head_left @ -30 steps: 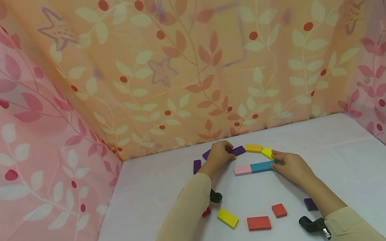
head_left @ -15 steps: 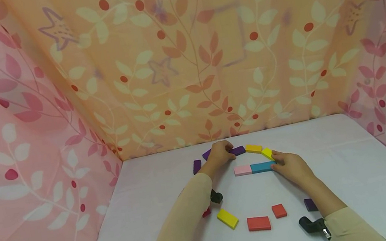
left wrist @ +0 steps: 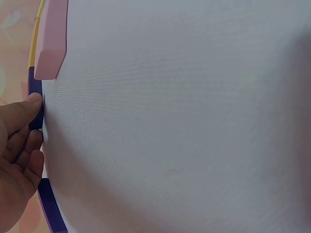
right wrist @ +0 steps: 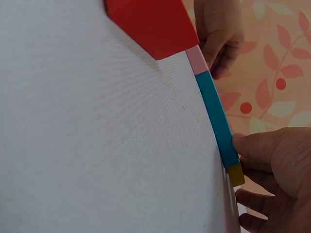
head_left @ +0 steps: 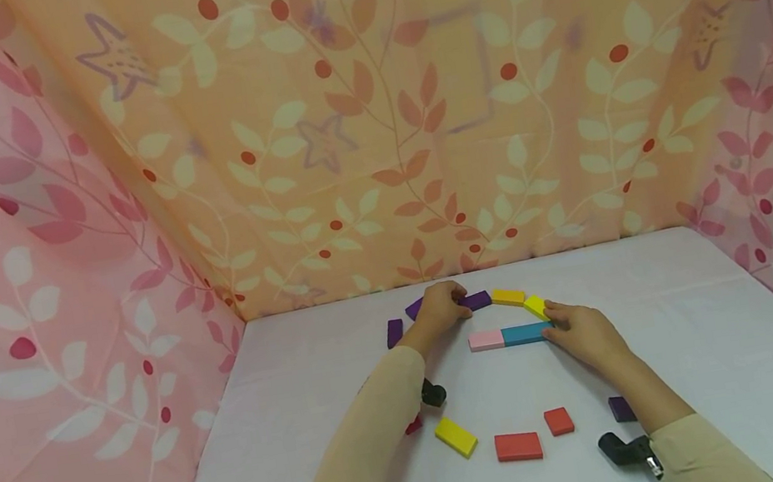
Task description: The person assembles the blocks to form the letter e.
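Note:
My left hand (head_left: 439, 310) holds a purple block (head_left: 476, 302) at the back of the table. The thumb lies on that block in the left wrist view, fingers curled at its end. Farther right, my right hand (head_left: 584, 330) grips a yellow block (head_left: 534, 305), the index finger at its near end. Its thumb is by the end of a blue block (head_left: 525, 334), which meets a pink block (head_left: 486, 341). The right wrist view has a mustard-yellow piece (right wrist: 236, 175) past the blue one, beside the fingers; the hand hides part of it.
An orange-yellow block (head_left: 507, 297) and more purple blocks (head_left: 395, 332) continue the curve. Nearer lie a yellow block (head_left: 456, 437), red blocks (head_left: 519, 447) and a dark block (head_left: 621, 408). Black wrist mounts (head_left: 620, 448) hang below both forearms. A patterned curtain (head_left: 417, 143) stands behind the table.

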### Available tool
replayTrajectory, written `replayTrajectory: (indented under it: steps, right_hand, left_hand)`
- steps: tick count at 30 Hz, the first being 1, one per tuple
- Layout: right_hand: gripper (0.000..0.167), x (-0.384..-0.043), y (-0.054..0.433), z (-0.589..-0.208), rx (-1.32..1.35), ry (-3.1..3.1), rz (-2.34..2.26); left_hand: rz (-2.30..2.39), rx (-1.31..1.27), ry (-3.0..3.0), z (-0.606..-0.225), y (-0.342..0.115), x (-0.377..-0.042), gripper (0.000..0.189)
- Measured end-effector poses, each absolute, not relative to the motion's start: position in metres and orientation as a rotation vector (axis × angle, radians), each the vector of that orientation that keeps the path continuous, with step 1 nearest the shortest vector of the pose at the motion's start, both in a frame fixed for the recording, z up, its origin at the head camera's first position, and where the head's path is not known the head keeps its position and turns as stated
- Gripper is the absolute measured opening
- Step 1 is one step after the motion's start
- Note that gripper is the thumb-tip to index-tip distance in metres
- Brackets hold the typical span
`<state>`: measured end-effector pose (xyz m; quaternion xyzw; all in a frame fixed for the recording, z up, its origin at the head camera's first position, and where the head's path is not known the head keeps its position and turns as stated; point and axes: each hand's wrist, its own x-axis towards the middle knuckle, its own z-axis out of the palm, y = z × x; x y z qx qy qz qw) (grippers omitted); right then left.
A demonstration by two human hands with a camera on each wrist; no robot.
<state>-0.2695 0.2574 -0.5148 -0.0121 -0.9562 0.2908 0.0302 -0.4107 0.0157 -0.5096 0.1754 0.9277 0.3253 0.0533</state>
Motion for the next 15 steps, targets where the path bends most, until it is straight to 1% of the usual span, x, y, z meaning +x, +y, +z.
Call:
replayTrajectory:
  steps: [8,11,15]
  right_hand:
    - [0.056,-0.269,0.259,-0.517,-0.007,-2.939,0.885]
    - [0.056,-0.269,0.259,-0.518,0.000,-2.934,0.876]
    - [0.055,-0.269,0.259,-0.518,-0.001,-2.929,0.872]
  left_hand:
    - [1.033,0.444,2.776,-0.504,0.013,-0.402,0.044]
    - [1.076,0.458,2.756,-0.498,0.009,-0.400,0.047]
    - [1.149,0.526,2.758,-0.492,-0.002,-0.407,0.047]
